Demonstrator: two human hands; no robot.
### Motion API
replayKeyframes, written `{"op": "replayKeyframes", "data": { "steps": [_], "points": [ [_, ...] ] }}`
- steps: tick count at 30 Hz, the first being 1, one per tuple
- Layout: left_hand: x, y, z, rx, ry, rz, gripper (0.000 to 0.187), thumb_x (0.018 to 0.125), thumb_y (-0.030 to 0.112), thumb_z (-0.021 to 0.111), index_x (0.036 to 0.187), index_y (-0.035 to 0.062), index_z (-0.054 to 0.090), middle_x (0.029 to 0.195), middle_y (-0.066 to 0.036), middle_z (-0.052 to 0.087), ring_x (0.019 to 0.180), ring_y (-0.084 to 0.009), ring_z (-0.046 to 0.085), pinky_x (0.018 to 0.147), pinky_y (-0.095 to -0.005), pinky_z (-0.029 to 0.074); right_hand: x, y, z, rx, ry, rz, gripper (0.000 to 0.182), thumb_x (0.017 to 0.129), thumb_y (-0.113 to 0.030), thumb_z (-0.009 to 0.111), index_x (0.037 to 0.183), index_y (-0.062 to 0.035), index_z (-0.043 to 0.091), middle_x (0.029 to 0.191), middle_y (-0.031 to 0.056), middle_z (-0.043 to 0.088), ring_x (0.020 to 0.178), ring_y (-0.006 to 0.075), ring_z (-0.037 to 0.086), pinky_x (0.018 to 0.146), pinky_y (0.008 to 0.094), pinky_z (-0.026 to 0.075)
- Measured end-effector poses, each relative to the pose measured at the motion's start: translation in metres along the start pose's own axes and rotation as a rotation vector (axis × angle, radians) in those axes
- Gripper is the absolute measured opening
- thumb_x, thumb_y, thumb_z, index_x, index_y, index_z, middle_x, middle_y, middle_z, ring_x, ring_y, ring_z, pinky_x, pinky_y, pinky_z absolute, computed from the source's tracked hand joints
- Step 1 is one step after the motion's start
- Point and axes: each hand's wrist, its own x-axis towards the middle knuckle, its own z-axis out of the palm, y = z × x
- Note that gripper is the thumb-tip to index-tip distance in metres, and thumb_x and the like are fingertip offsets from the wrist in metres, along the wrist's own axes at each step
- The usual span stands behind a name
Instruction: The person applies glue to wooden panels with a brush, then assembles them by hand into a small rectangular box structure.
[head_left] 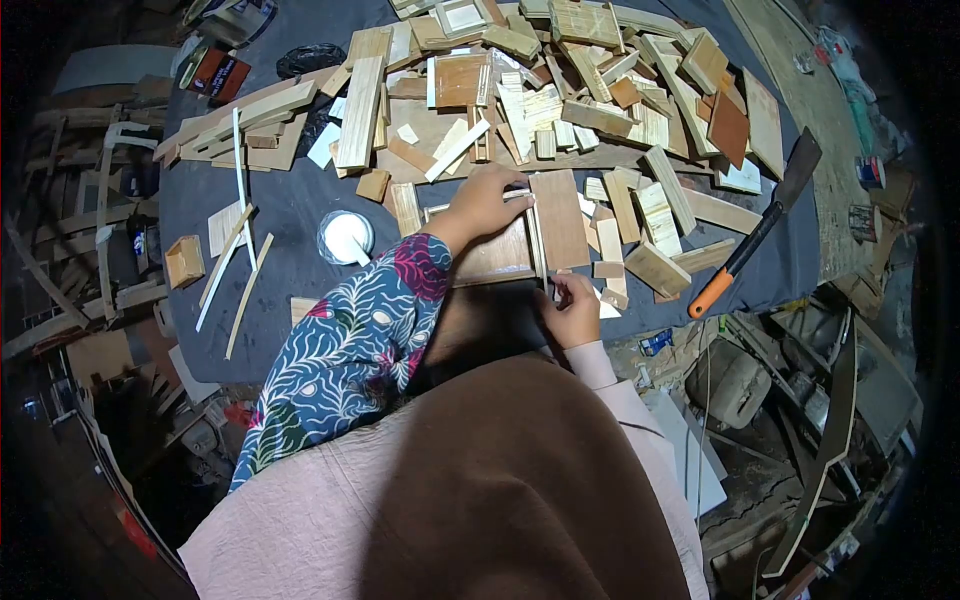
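A small wooden panel (492, 252), edged with thin strips, lies in front of me at the table's near side. Along its right edge runs a narrow wooden strip (538, 240). My left hand (482, 208), in a blue floral sleeve, reaches over the panel, with thumb and fingers closed on the strip's far end. At the near end, my right hand (570, 308), in a pale pink sleeve, pinches the same strip near the panel's corner. A flat brown board (559, 220) sits just right of the strip. The undersides of the fingers are partly hidden.
Offcuts and blocks (590, 110) are heaped across the back. A handsaw (745, 245) with an orange-tipped handle lies at the right. To the left are an open tub of white glue (345, 238), thin loose strips (248, 295) and a small wooden box (184, 262).
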Motion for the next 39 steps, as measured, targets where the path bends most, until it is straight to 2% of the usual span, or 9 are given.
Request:
{"op": "replayKeyframes", "data": {
  "steps": [2,5,8,13,16,22,32,34,39],
  "points": [
    [-0.002,0.008,-0.011,-0.025,0.067,-0.038,0.031,0.068,0.026,0.062,0.093,0.0059,0.059,0.092,-0.016,0.055,0.089,-0.0316,0.050,0.079,-0.0363,0.039,0.001,-0.003,0.002,-0.196,0.149,-0.283,0.027,0.064,-0.014,0.065,0.084,-0.0010,0.053,0.079,0.0144,0.052,0.073,0.0300,0.051,0.061,0.0354,0.043],
    [-0.013,0.024,-0.029,-0.054,0.296,-0.037,0.029,0.072,0.020,0.062,0.095,0.0026,0.058,0.089,-0.014,0.056,0.085,-0.0255,0.053,0.074,-0.0326,0.041,0.001,-0.014,0.002,-0.239,0.055,-0.152,0.029,0.064,-0.016,0.064,0.086,-0.0024,0.051,0.082,0.0152,0.051,0.076,0.0333,0.050,0.063,0.0389,0.042],
    [-0.035,0.047,-0.048,-0.384,0.362,-0.202,0.027,0.072,0.019,0.061,0.094,0.0036,0.057,0.091,-0.013,0.054,0.082,-0.0243,0.052,0.074,-0.0306,0.042,0.003,-0.021,0.002,-0.226,0.062,-0.121,0.028,0.064,-0.017,0.063,0.085,-0.0018,0.051,0.080,0.0151,0.050,0.076,0.0327,0.050,0.063,0.0386,0.042],
    [-0.085,0.068,-0.055,-0.702,0.376,-0.386,0.023,0.074,0.008,0.060,0.097,0.0047,0.056,0.084,-0.004,0.049,0.070,-0.0067,0.047,0.062,-0.0185,0.040,0.004,-0.014,0.005,-0.188,0.068,-0.089,0.027,0.064,-0.016,0.063,0.082,-0.0009,0.051,0.075,0.0145,0.050,0.070,0.0305,0.050,0.060,0.0367,0.041],
    [-0.115,0.073,-0.051,-0.554,0.324,-0.250,0.024,0.075,0.009,0.059,0.098,0.0052,0.055,0.084,-0.004,0.050,0.068,-0.0073,0.048,0.060,-0.0187,0.040,0.003,-0.012,0.006,-0.131,0.092,-0.098,0.025,0.063,-0.016,0.062,0.079,-0.0002,0.051,0.070,0.0132,0.048,0.063,0.0275,0.049,0.056,0.0345,0.040],
    [-0.151,0.090,-0.060,-0.566,0.178,-0.382,0.023,0.083,0.015,0.051,0.104,0.0049,0.047,0.098,-0.009,0.050,0.080,-0.0135,0.052,0.069,-0.0242,0.043,0.000,-0.008,0.007,-0.115,0.129,-0.117,0.024,0.062,-0.016,0.063,0.076,0.0004,0.051,0.066,0.0116,0.047,0.057,0.0245,0.046,0.051,0.0338,0.038],
    [-0.169,0.073,-0.053,-0.707,0.305,-0.334,0.021,0.077,0.008,0.057,0.097,0.0076,0.053,0.093,-0.006,0.051,0.079,-0.0118,0.051,0.065,-0.0232,0.043,0.001,-0.019,0.015,-0.220,0.163,-0.095,0.020,0.064,-0.016,0.059,0.075,-0.0011,0.051,0.066,0.0122,0.048,0.060,0.0267,0.049,0.053,0.0350,0.040],
    [-0.171,0.069,-0.050,-0.636,0.256,-0.265,0.020,0.085,0.018,0.048,0.102,0.0070,0.048,0.094,-0.007,0.049,0.078,-0.0112,0.049,0.066,-0.0242,0.042,0.002,-0.019,0.016,-0.229,0.168,-0.103,0.019,0.064,-0.015,0.058,0.074,-0.0012,0.051,0.066,0.0121,0.048,0.059,0.0269,0.048,0.053,0.0351,0.040],
    [-0.174,0.070,-0.048,-0.740,0.258,-0.371,0.020,0.076,0.008,0.057,0.096,0.0075,0.054,0.096,-0.006,0.051,0.081,-0.0124,0.051,0.068,-0.0239,0.043,0.004,-0.019,0.017,-0.255,0.192,-0.140,0.017,0.064,-0.015,0.057,0.074,-0.0014,0.051,0.066,0.0121,0.048,0.059,0.0274,0.048,0.053,0.0352,0.040]
  ]
}}
